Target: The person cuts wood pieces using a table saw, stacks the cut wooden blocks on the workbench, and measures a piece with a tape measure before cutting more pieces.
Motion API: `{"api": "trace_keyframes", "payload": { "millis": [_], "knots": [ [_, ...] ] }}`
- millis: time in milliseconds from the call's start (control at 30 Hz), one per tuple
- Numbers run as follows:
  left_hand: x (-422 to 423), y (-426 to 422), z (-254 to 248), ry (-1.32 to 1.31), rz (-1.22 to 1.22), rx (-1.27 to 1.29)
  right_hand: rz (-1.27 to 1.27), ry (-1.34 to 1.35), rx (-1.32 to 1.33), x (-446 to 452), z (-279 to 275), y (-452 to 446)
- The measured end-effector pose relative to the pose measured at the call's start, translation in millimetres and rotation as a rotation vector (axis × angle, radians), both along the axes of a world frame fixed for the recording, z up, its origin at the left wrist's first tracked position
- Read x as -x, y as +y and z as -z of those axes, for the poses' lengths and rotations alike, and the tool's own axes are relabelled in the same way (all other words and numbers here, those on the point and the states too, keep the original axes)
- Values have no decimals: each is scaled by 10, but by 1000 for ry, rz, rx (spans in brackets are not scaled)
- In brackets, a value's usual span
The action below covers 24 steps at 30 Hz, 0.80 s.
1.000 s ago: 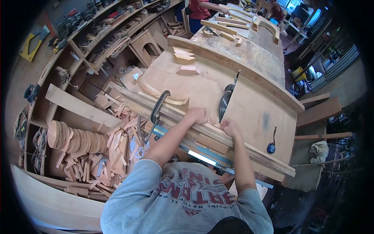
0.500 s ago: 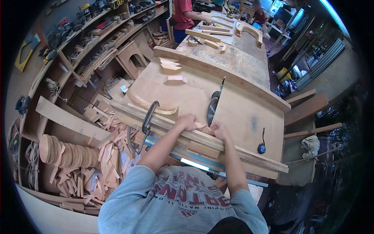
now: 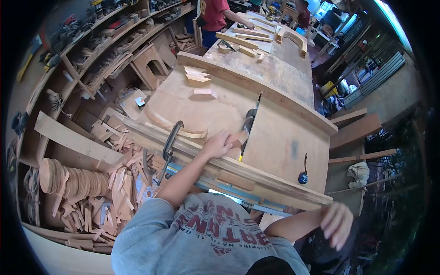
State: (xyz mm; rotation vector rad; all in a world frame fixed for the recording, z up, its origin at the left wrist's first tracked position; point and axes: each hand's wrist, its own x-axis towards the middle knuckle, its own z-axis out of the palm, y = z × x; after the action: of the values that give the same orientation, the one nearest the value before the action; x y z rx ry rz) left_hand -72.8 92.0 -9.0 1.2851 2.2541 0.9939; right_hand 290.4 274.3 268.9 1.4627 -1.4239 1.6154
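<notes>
Fingers of my left hand (image 3: pixel 217 145) are closed on a small wood block (image 3: pixel 238 138) on the saw table, behind the thick front rail (image 3: pixel 270 173). The block lies close against the left side of the circular saw blade (image 3: pixel 250 123), which stands up through the slot; whether they touch I cannot tell. Off to the right, beyond the table's front corner, my right hand (image 3: pixel 337 224) hangs in the air, slightly blurred, its fingers loosely spread and holding nothing. A yellow-tipped thing (image 3: pixel 240 158) lies at the near end of the slot.
Cut wood blocks (image 3: pixel 198 80) and a curved piece (image 3: pixel 176 128) lie left of the blade. A black C-clamp (image 3: pixel 172 141) grips the front rail. A blue tape measure (image 3: pixel 303 177) sits at right. Offcuts (image 3: pixel 123 192) heap on the left. Another person (image 3: pixel 215 18) works at the far bench.
My right hand has left the near end of the blade and swung right, past the table's edge. My left hand stays beside the blade with the block, which now shows more fully.
</notes>
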Motion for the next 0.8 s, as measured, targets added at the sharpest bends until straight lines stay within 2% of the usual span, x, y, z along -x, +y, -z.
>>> {"api": "trace_keyframes", "payload": {
  "millis": [33, 67, 100, 133, 167, 200, 233, 267, 300, 367, 400, 467, 567, 600, 633, 667, 700, 733, 800],
  "knots": [
    [-28, -36, -93, -41, -26, -90, 83, -104, 59, 64, 258, 157],
    [-43, -55, -138, -82, -53, -178, 375, -332, 207, 132, 545, 130],
    [-42, -49, -128, -84, -52, -178, 632, -651, 373, 206, 825, 95],
    [-41, -38, -113, -190, -83, -248, 765, -939, 548, 279, 1104, 59],
    [-49, -24, -92, -298, -115, -317, 770, -1080, 389, 601, 1228, 20],
    [-58, 17, -61, -298, -114, -317, 941, -1211, 207, 817, 1425, -81],
    [-73, 82, -19, -412, -105, -437, 1109, -1332, 15, 994, 1606, -191],
    [-98, 142, 4, -528, -96, -556, 1284, -1178, -211, 1127, 1734, -305],
    [-142, 184, -32, -529, -93, -553, 1441, -1006, -436, 1232, 1811, -429],
    [-240, 250, -195, -801, -71, -745, 1469, -953, -422, 1416, 1807, -675],
    [-293, 268, -276, -800, -69, -744, 1497, -899, -410, 1490, 1786, -765],
    [-412, 267, -418, -1018, -49, -797, 1526, -886, -387, 1614, 1720, -904],
    [-551, 157, -479, -994, -27, -757, 1567, -909, -300, 1712, 1840, -877],
    [-575, 16, -682, -992, -33, -757, 1576, -944, -242, 1744, 1932, -843],
    [-578, -222, -1037, -553, -18, -642, 1567, -943, -246, 1777, 2005, -807],
    [-559, -460, -1288, -121, -8, -506, 1334, -1073, 60, 1804, 2078, -776],
    [-526, -691, -1387, 19, -24, -575, 1074, -1184, 354, 1831, 2131, -754],
    [-443, -909, -1412, 165, -36, -640, 1057, -1189, 349, 1870, 2159, -692],
    [-169, -1265, -1242, 281, -205, -792, 650, -1490, 718, 1966, 2190, -558]
  ]
}}
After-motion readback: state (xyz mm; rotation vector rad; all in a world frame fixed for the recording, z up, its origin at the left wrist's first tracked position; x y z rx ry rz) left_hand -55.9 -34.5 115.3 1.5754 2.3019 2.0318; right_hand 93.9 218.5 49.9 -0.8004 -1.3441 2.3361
